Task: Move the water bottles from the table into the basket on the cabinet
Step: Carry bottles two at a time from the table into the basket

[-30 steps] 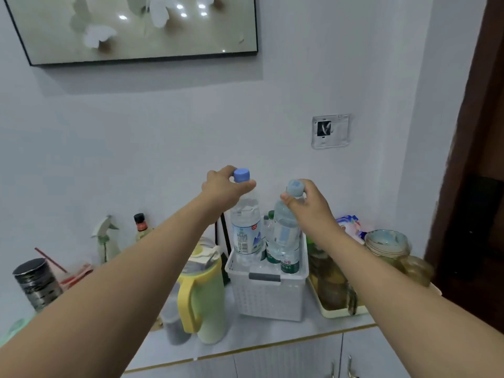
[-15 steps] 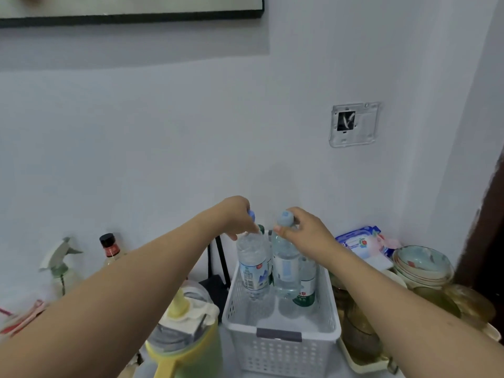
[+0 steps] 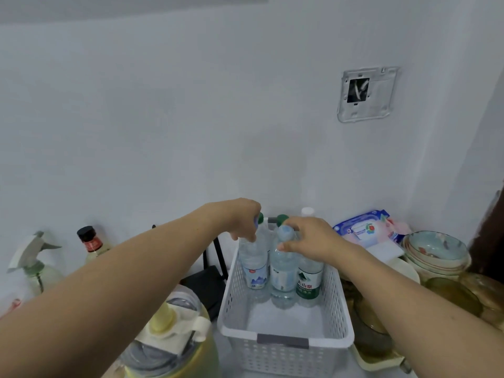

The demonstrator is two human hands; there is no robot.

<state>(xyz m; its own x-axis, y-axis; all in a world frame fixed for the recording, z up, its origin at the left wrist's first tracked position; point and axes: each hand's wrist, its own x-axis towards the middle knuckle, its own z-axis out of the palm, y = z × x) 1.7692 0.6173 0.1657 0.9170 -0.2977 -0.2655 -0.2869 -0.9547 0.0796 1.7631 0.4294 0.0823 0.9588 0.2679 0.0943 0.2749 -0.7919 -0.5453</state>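
Bottles (image 3: 282,271) lowered into basket (image 3: 283,342) — jug (image 3: 174,350) beside

One head-worn wide-angle view here, looking forward and steeply down from close above the white basket (image 3: 286,339), both forearms reaching away from the lens toward the pale wall (image 3: 191,118) straight ahead, cabinet clutter bending off at the left and right edges.

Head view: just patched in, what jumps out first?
Both hands meet mid-frame over the white basket: left hand and right hand each grip a water bottle's neck, bottles standing at its far end. A yellow-green jug sits bottom left, stacked bowls on the right.
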